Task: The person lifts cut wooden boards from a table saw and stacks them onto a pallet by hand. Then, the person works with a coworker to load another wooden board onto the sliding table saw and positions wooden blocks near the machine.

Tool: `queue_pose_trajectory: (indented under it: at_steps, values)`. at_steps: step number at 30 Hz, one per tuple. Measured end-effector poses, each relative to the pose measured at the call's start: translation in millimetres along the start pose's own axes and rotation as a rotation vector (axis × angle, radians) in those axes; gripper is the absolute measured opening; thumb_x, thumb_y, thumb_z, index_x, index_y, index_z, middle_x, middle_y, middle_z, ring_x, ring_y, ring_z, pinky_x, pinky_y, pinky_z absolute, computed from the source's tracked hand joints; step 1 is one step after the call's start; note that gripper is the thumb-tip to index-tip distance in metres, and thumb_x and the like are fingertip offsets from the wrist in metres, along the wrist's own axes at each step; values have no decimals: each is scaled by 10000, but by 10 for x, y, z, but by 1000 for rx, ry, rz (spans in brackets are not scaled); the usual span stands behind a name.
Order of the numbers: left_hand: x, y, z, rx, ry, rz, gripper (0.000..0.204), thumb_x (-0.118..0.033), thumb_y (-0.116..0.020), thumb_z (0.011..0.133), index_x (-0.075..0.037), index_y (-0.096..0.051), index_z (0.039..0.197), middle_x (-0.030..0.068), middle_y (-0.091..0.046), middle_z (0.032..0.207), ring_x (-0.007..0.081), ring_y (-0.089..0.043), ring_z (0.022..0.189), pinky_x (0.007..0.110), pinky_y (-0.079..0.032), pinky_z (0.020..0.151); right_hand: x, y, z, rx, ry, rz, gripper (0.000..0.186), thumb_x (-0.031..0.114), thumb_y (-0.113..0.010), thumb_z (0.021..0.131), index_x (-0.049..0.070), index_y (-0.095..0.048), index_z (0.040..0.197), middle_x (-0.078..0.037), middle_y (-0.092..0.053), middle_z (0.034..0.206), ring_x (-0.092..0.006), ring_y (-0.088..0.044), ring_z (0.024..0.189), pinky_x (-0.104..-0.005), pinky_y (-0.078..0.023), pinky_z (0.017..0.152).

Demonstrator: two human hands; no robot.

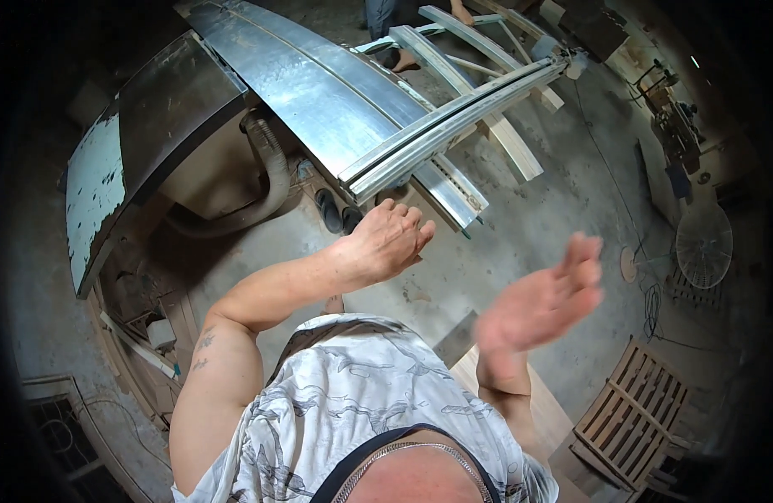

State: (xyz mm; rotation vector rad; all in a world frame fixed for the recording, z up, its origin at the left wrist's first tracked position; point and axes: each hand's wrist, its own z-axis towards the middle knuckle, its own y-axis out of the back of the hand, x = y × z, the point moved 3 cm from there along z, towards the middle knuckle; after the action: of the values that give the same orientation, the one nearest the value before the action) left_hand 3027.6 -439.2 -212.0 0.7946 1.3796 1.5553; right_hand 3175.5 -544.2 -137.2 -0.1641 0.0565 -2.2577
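Note:
My left hand [386, 239] is in the middle of the view, its fingers curled, just in front of the near end of a long metal rail [437, 134] on a sliding table saw [319, 109]; what is under the fingers is hidden. My right hand [542, 298], blurred, is raised further right, fingers apart, holding nothing visible. Pale boards [508, 147] lie crosswise under the rail. Below my right arm is a pale panel [546, 419], partly hidden by my body.
A co-worker's legs [378, 17] and hand show behind the saw. A hose [269, 168] and dark sandals [328, 210] are under it. A standing fan [703, 239], cables [651, 306] and a wooden pallet [630, 402] are at the right. Scrap boards [143, 352] lie at the left.

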Motion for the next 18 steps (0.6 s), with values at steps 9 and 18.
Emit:
queue_pose_trajectory:
  at_steps: [9,18]
  values:
    - [380,72,-97,44,-47,-84,377,-265,-748,806,-24,-683,1089,164,-638,1063,308,-611,1034,412,-459,900,-582,-499,-679,724,-403,-208,613,514,-563,1004,-8,-647,1314,-257,-561,1349,-432,-549,1240,-513,-444,1050]
    - [497,359,-150,-191,-117,-57,526,-234,-753,841,21,-608,1278,219,-631,1158,365,-586,1176,460,-423,1090,-635,-525,-487,647,-544,-204,313,211,-740,914,0,-727,1145,-180,-662,1162,-358,-618,1121,-443,-500,955]
